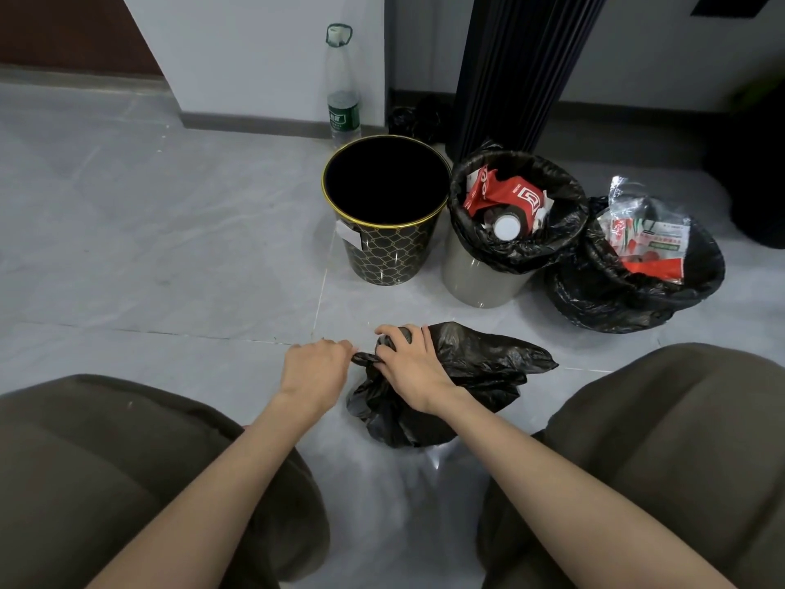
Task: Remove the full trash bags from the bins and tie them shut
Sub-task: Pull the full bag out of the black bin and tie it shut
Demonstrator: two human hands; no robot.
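A black trash bag (471,376) lies on the grey floor between my knees. My right hand (414,361) grips its gathered neck from above. My left hand (316,367) pinches a twisted end of the bag that sticks out to the left. Behind stand three bins. The black bin with a gold rim (384,214) has no bag in it. The grey bin (480,278) holds a black bag (518,244) with red packaging and a bottle. The right-hand bin is hidden under its black bag (628,291), which holds plastic wrappers.
A clear plastic bottle (342,87) stands against the white wall behind the black bin. A dark ribbed column (522,70) rises behind the grey bin, with a crumpled black bag (418,119) at its foot. My knees (106,461) frame the lower view.
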